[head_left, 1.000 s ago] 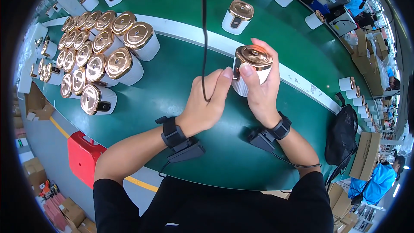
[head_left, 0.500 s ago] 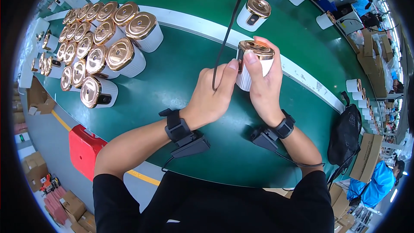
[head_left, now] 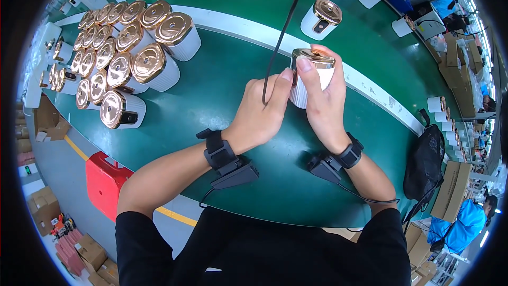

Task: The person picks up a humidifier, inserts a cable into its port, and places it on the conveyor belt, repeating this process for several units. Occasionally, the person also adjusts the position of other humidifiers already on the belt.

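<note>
My right hand (head_left: 326, 100) wraps round a white ribbed canister (head_left: 299, 94) with a shiny gold top, its thumb lying on the top's near edge. The canister stands upright near the table's far edge, a dark panel on its left side. Against that panel is the thumb tip of my left hand (head_left: 259, 108), whose fingers are curled closed. A thin black cable (head_left: 276, 47) comes down from above and runs into the crook of that thumb. Whatever is at the cable's end is hidden in the hand.
Several similar gold-topped canisters (head_left: 153, 69) crowd the left of the green table (head_left: 211, 95). Beyond the white rail (head_left: 238, 26), another canister (head_left: 321, 18) stands on a green belt. A black mesh bag (head_left: 425, 161) lies at right; a red stool (head_left: 105, 185) stands at lower left.
The canisters beyond the white rail have shifted right. My hands and the held canister keep nearly the same pose; the whole view has shifted slightly.
</note>
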Tool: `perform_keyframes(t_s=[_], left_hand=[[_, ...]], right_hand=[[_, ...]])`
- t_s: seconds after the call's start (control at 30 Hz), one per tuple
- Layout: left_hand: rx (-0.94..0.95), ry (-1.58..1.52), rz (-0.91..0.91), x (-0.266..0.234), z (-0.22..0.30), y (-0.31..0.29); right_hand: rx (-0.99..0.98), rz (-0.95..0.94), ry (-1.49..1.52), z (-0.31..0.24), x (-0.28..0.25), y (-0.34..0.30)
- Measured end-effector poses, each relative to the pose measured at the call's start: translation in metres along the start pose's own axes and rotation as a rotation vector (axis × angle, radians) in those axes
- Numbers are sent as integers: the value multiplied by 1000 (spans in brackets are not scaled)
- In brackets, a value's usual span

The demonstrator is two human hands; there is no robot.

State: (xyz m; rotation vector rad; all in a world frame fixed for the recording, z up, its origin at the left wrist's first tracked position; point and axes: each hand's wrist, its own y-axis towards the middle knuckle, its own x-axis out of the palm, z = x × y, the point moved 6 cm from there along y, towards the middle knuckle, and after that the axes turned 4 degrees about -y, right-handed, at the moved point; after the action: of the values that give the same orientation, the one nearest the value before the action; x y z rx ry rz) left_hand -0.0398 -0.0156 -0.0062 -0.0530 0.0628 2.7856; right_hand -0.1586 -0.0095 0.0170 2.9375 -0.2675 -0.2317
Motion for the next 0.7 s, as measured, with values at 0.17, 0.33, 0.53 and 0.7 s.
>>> perform_keyframes(t_s=[0.17, 0.33, 0.53, 0.7], left_hand=[[-13, -45, 0, 3, -1, 1], [-104, -200, 94, -3, -12, -2], [-158, -475, 136, -6, -3, 7], [-199, -471, 69, 4, -4, 10]], right_hand=[[-19, -10, -3, -5, -3, 2], [-85, 73, -167, -2, -37, 17], [-444, 730, -548, 19, -254, 66], [3, 924, -1107, 58, -393, 74]])
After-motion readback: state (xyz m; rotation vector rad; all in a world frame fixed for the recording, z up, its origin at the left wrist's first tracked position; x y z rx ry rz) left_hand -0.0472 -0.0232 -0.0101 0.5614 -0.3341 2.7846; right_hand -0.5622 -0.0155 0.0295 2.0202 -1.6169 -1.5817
